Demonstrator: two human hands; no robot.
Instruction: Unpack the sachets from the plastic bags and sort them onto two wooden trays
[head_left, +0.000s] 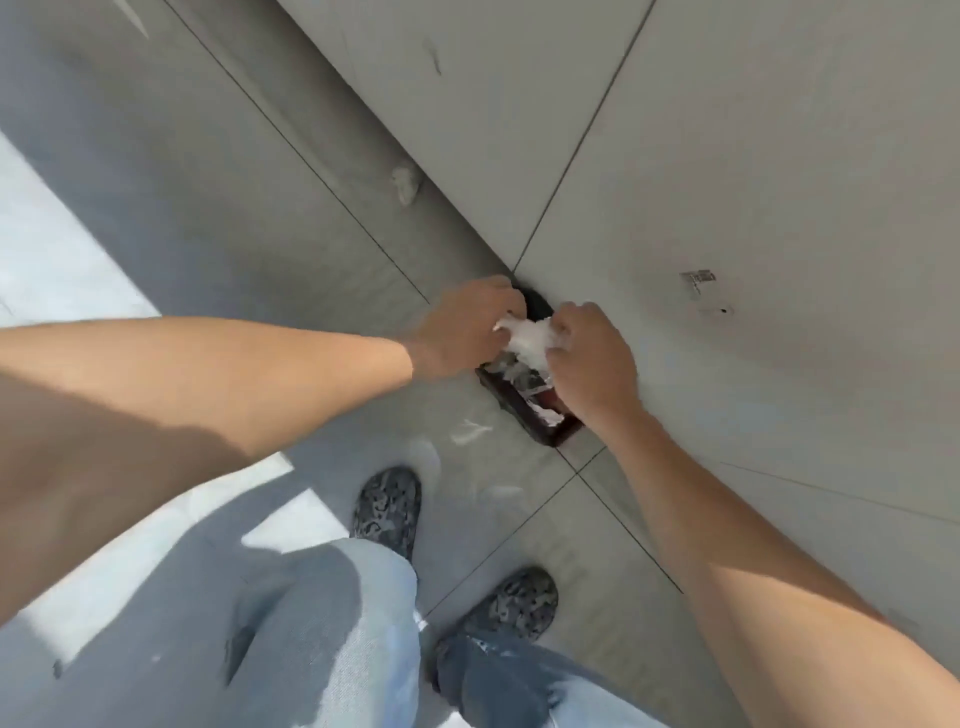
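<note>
A crumpled clear plastic bag (527, 340) is held between both hands, low over the floor by the wall. My left hand (460, 325) pinches its left end and my right hand (589, 358) grips its right side. Under the bag lies a dark wooden tray (524, 418) on the floor against the wall base, with a few white sachets or bits of plastic (519, 382) in it; my hands hide much of the tray. What the bag holds cannot be made out.
Grey floor tiles meet a grey tiled wall (727, 156) at the tray. Clear plastic scraps (470, 431) lie on the floor near the tray. My patterned shoes (387, 506) and jeans fill the lower frame.
</note>
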